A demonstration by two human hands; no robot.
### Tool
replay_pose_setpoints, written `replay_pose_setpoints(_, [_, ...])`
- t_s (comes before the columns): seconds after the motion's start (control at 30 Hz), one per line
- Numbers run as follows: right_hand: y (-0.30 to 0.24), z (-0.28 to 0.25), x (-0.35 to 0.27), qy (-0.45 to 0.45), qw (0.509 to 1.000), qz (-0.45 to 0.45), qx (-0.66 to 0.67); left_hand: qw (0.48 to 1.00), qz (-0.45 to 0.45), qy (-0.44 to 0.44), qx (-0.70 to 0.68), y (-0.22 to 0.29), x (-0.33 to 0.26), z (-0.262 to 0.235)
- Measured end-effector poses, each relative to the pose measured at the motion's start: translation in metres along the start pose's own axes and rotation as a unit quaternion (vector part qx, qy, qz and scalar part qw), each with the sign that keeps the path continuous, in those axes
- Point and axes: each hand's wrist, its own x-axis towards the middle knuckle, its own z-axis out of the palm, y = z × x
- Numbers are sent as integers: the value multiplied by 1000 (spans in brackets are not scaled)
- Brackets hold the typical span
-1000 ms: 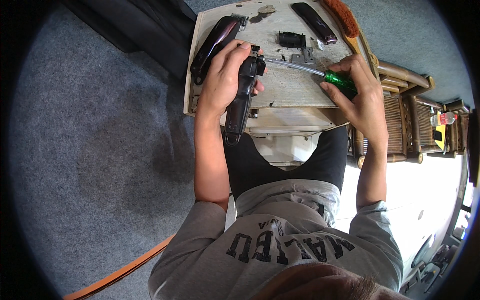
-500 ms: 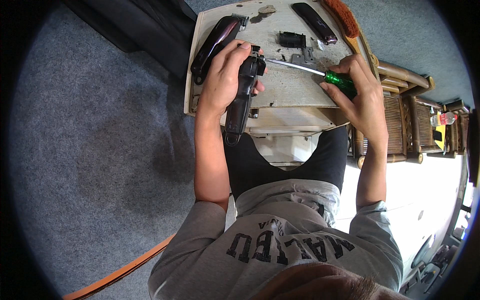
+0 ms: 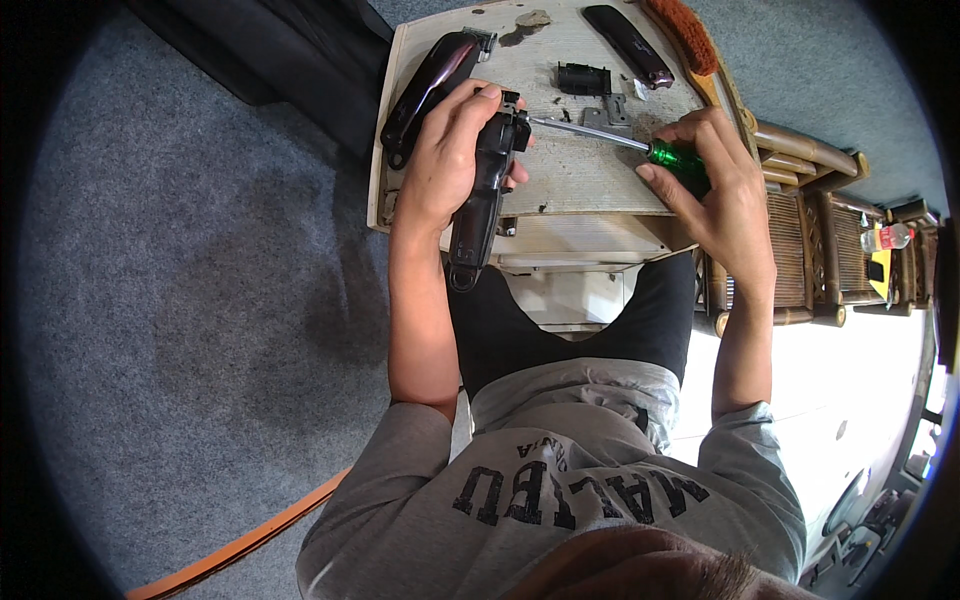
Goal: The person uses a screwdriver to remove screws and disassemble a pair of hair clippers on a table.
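A black hair clipper is gripped in my left hand, its tail end pointing down toward my lap and its top end up by my thumb. My right hand closes round the green handle of a screwdriver. The metal shaft points left, and its tip is at the side of the clipper's top end; whether it touches a screw is too small to tell. Just right of the tip lie a grey metal blade piece and a black cylindrical part.
Another dark, shiny clipper lies at the table's left edge. Farther back are a dark clipper cover and a brush with reddish bristles. The wooden table ends just before my knees. A bamboo bench stands at right.
The fingers and thumb of my right hand have shifted slightly on the screwdriver handle. My left hand and the clipper stay in place.
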Motion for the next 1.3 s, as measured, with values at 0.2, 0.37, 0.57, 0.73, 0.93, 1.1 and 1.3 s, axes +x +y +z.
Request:
replay_pose_setpoints(0.2, [5, 2, -2, -20, 999, -26, -40, 1000, 1, 7, 3, 1, -1, 0])
replay_pose_setpoints(0.37, [0, 1, 0, 0, 1000, 3, -14, 1000, -4, 7, 2, 2, -1, 1])
replay_pose_setpoints(0.57, [5, 2, -2, -8, 999, -17, -35, 1000, 0, 0, -15, 1, 0, -1])
replay_pose_setpoints(0.73, [-2, 2, 0, 3, 1000, 2, -23, 1000, -2, -2, -12, 0, -1, 0])
replay_pose_setpoints(0.93, [5, 3, -2, 1, 999, -18, -36, 1000, -2, -5, -18, -2, 1, -3])
replay_pose_setpoints(1.1, [2, 4, -2, 16, 1000, 8, -14, 1000, 2, -6, -27, -2, 2, -1])
replay_pose_setpoints(1.3, [5, 3, -2, -10, 998, -4, -55, 1000, -7, -4, -27, -1, 1, -1])
